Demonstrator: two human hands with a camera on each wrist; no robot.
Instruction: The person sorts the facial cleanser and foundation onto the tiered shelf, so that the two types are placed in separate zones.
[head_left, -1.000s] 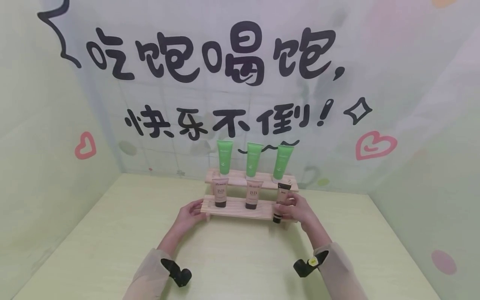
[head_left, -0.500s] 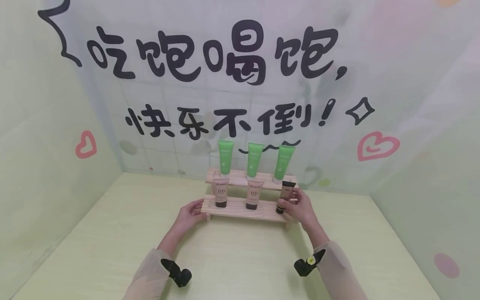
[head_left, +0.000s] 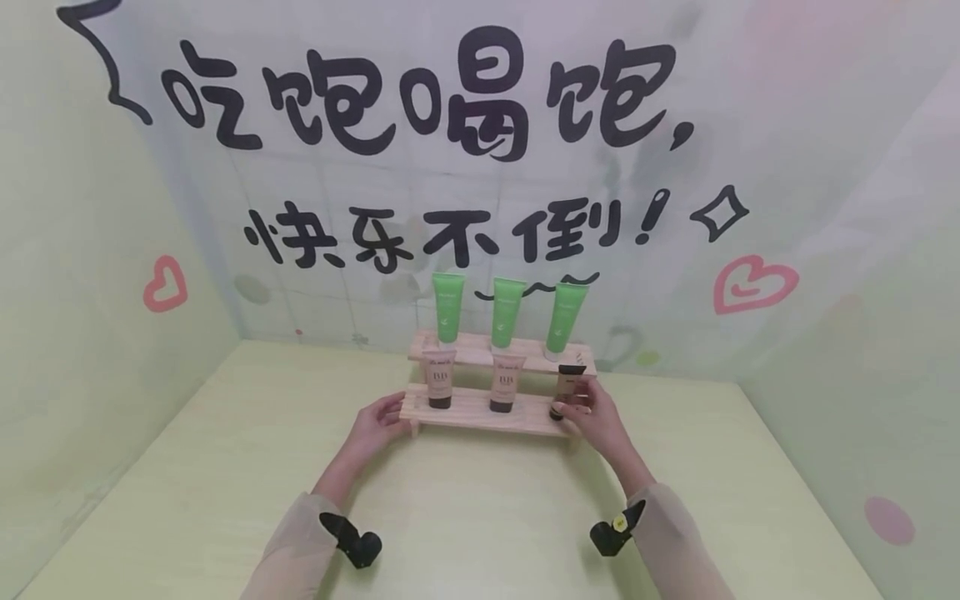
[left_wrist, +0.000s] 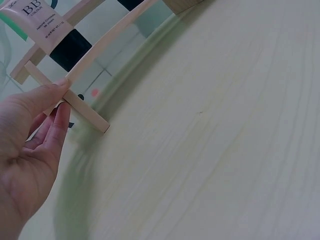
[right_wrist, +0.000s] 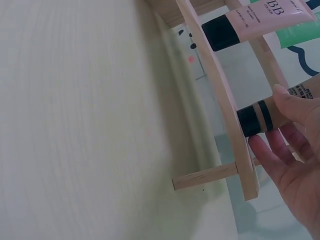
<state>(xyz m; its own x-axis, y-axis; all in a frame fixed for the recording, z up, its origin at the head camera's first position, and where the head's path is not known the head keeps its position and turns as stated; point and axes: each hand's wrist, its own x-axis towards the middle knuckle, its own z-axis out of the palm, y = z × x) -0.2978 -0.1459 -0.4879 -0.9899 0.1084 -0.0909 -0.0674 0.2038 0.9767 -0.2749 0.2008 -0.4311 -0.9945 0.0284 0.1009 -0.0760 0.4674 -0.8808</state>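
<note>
A two-step wooden display rack (head_left: 470, 407) stands on the table. My left hand (head_left: 373, 429) pinches its lower left end, the thumb on the shelf and fingers beneath, as the left wrist view shows. My right hand (head_left: 602, 417) grips a tan cosmetic tube (head_left: 568, 385) with a black cap at the lower step's right end. In the right wrist view the tube's cap (right_wrist: 248, 121) meets the shelf, cap down; part of its body is behind my thumb. Two pink BB cream tubes (head_left: 439, 379) stand cap down along the same step.
Three green tubes (head_left: 507, 312) stand in a row on the upper step. Behind the rack is a pale wall (head_left: 330, 321) with large black lettering; side walls flank the table (head_left: 480, 517). Dark wrist cameras (head_left: 360, 547) sit on both sleeves.
My right hand has brought the tan tube from in front of the rack up and back onto the lower step's right end. The left hand keeps its hold on the rack.
</note>
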